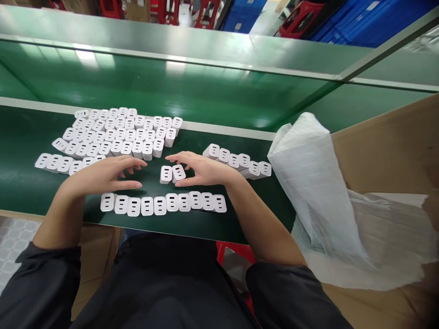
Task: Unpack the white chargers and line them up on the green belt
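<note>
My left hand [113, 174] hovers over the green bench with fingers spread and nothing between them. Behind it stands a large block of white USB charger heads [116, 132], port faces up, and it partly covers a shorter row [60, 163] at the left. My right hand [202, 169] is open around two charger heads [171, 174], its thumb and fingers on either side of the right one, which tilts a little; whether they touch it I cannot tell. Nearest my body runs a single row of charger heads [160, 205]. A smaller group [236, 160] stands beyond my right wrist.
The green bench top [20, 187] ends behind at a raised green panel [206, 91] with a metal ledge. At the right, a white padded wrap [312, 183] leans against a large open cardboard box [387, 146]. A red stool [236, 251] is under the bench.
</note>
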{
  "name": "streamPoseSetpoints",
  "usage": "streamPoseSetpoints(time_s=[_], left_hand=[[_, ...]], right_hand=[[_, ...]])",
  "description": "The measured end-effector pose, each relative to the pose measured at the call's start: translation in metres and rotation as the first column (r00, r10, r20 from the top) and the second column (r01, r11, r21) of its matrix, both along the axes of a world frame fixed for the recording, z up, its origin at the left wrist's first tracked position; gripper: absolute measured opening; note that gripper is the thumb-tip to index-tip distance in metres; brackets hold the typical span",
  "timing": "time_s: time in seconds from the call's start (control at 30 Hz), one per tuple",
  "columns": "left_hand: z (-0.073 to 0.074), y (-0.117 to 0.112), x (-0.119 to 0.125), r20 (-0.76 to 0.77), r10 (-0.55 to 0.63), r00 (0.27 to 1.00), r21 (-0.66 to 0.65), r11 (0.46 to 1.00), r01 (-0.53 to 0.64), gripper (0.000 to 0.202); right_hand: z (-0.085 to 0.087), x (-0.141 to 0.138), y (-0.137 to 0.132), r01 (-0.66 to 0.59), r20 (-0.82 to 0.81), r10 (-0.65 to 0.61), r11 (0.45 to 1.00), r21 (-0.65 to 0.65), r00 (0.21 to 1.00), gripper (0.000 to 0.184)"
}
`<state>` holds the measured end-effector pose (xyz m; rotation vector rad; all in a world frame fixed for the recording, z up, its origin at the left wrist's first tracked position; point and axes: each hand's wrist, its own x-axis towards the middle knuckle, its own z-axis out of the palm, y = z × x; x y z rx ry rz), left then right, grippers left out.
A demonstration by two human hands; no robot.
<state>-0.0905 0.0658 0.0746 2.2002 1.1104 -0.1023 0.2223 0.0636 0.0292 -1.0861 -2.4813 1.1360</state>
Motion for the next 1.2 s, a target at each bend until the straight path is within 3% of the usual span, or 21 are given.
streamPoseSetpoints(time_s=[0.17,0.37,0.5,0.97,1.03,1.13,1.2], left_hand=[[-0.009,0.016,0.030,0.003,-0.082,0.997,-0.013,0.997,0.082,0.062],[-0.029,0.019,0.033,0.252,-0.022,0.967,-0.326,0.939,0.107,0.073],[-0.035,0.017,0.038,0.334,-0.025,0.942,-0.428,0.887,0.176,0.073],[-0.041,0.024,0.036,0.352,-0.103,0.930,-0.394,0.886,0.247,0.065],[-0.041,0.024,0.035,0.340,-0.101,0.935,-0.382,0.893,0.236,0.065],[-0.042,0.023,0.034,0.306,-0.088,0.948,-0.365,0.909,0.202,0.068],[-0.042,0.023,0.034,0.282,-0.078,0.956,-0.352,0.919,0.178,0.069]], right_hand=[[-0.007,0.023,-0.008,0.113,-0.160,-0.128,0.989,-0.099,0.979,0.047],[-0.019,0.020,-0.014,0.143,-0.261,-0.182,0.977,-0.159,0.948,0.038],[-0.019,0.015,-0.018,0.140,-0.244,-0.173,0.979,-0.148,0.954,0.040],[-0.022,0.009,-0.021,0.149,-0.239,-0.136,0.988,0.038,0.962,0.040],[-0.020,0.016,-0.019,0.248,-0.191,-0.216,0.955,0.162,0.958,0.038],[-0.018,0.033,-0.014,0.429,-0.071,-0.437,0.818,0.383,0.896,0.036],[-0.019,0.044,-0.011,0.472,-0.006,-0.529,0.753,0.459,0.849,0.036]])
